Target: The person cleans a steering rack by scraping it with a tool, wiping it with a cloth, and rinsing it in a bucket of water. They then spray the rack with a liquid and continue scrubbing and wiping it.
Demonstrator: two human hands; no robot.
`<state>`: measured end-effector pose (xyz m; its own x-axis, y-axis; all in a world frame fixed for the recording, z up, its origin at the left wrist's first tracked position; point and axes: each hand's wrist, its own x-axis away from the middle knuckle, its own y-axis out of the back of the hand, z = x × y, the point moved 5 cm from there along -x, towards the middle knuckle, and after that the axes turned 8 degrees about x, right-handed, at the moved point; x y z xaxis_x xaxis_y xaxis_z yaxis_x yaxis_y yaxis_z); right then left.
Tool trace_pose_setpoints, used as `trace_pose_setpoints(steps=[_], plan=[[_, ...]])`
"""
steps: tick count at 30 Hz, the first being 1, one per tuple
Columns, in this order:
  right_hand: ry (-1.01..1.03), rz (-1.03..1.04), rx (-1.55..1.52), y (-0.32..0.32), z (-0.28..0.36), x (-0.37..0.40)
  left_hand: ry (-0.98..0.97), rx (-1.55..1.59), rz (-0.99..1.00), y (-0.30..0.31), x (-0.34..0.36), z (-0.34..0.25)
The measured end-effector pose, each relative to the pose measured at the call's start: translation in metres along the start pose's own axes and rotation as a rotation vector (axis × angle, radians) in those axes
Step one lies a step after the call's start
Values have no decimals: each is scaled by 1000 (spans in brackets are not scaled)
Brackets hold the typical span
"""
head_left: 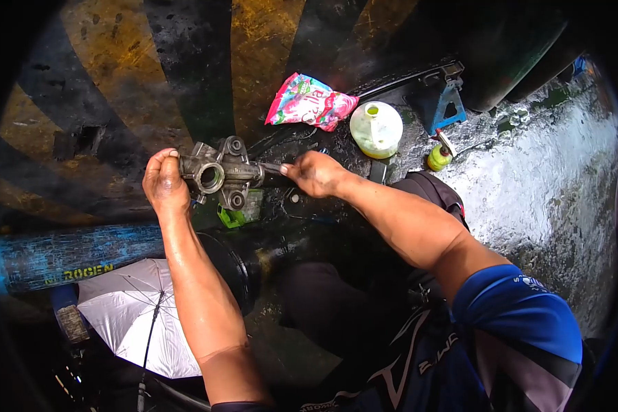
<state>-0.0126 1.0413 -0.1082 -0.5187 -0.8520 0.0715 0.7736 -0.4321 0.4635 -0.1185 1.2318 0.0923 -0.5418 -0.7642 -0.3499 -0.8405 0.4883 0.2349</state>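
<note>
A grey metal steering rack housing, with a round open bore and two bushed mounting ears, is held up across the front of me. My left hand is closed on its left end, thumb on top. My right hand is closed at the narrow tube on the right side, thumb laid along it; the fingers' undersides are hidden. Below the housing, partly covered by it, lies a bright green and clear object whose kind I cannot make out.
Beyond my right hand are a pink packet, a plastic jug of yellowish liquid, a blue jack stand and a small green container. A blue cylinder and an open silver umbrella lie at left.
</note>
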Motion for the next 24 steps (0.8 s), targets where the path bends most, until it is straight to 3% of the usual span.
trace_pose_setpoints(steps=[2, 3, 4, 6, 8, 12, 13, 15, 16, 21, 24], plan=[[-148, 145, -86, -2, 18, -7, -13, 55, 77, 0, 1, 3], [-88, 19, -83, -15, 8, -22, 1, 64, 50, -2, 2, 4], [-181, -20, -9, 3, 14, -21, 8, 77, 14, -3, 3, 3], [-243, 13, -190, -25, -10, -33, -30, 25, -6, -7, 8, -3], [-63, -49, -199, -48, -23, -33, -66, -32, -28, -7, 8, -8], [1, 24, -448, -20, 18, -27, -27, -5, -4, -22, 10, -12], [-167, 105, -292, 6, 48, -6, -27, 45, 1, -25, 12, -13], [-162, 73, -398, -10, 23, 4, -4, 77, 27, -21, 10, -10], [-141, 34, -488, -7, 21, 5, -67, -77, 26, -17, 9, -15], [-142, 63, -11, 17, 28, -6, -6, 75, 40, -14, 9, -5], [-30, 71, 219, 21, 8, -8, -96, 16, 118, -11, 8, -9]])
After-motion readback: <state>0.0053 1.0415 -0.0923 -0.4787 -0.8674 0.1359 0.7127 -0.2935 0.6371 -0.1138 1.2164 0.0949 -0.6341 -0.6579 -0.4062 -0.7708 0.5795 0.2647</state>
